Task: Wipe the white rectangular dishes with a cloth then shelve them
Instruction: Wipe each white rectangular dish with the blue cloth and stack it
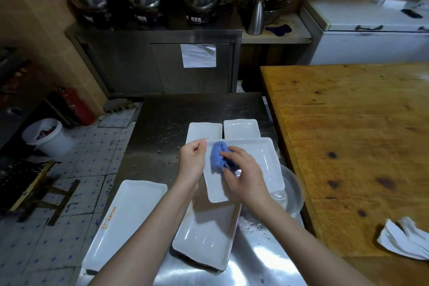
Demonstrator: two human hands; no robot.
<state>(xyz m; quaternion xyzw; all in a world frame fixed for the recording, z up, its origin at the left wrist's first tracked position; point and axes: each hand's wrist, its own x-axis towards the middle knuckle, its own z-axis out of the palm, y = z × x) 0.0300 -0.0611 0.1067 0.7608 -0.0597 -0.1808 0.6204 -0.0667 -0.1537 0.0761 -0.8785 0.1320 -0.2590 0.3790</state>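
My left hand (192, 162) grips the left rim of a white rectangular dish (262, 158) held above the steel table (162, 118). My right hand (243, 174) presses a bunched blue cloth (218, 154) onto the dish's inner face, fingers curled round it. Under the held dish lies a stack of white dishes (206, 237). Another long white dish (125, 223) lies at the table's left edge. Two smaller white dishes (204, 131) (241, 129) sit side by side behind the held one.
A clear basin (292, 193) with water stands right of the dishes. A wooden table (348, 146) with a white cloth (404, 239) fills the right. A steel cabinet (162, 62) with three cookers stands behind; a white bucket (46, 137) and red extinguisher (76, 107) are on the floor left.
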